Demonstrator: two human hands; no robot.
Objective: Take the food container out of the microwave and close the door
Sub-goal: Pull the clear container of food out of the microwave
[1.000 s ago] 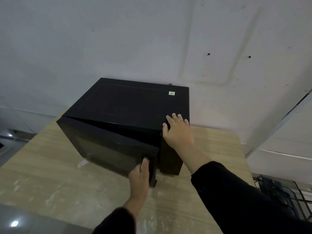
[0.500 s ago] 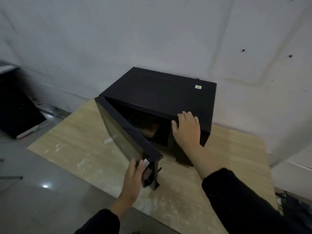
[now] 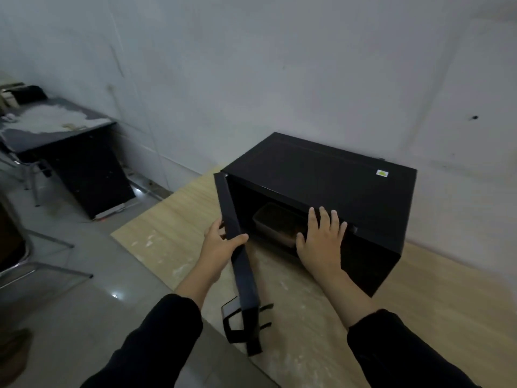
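A black microwave [image 3: 321, 175] stands on a light wooden table [image 3: 419, 298] against the wall. Its door [image 3: 236, 247] is swung wide open toward me, hinged at the left. My left hand [image 3: 221, 247] grips the door's top edge about halfway along. Inside the dark cavity lies a rectangular food container [image 3: 275, 224] with a dark lid, its right end hidden behind my right hand [image 3: 321, 242]. That hand rests flat, fingers spread, on the microwave's front frame at the right of the opening.
The table's left edge runs diagonally just beside the open door. A dark desk [image 3: 70, 147] with clutter stands at the far left, with metal chair legs [image 3: 42, 264] on the grey tiled floor below. The white wall is right behind the microwave.
The door has swung from nearly shut to wide open. My left hand slid from the door's handle end to its top edge. The container inside has come into view.
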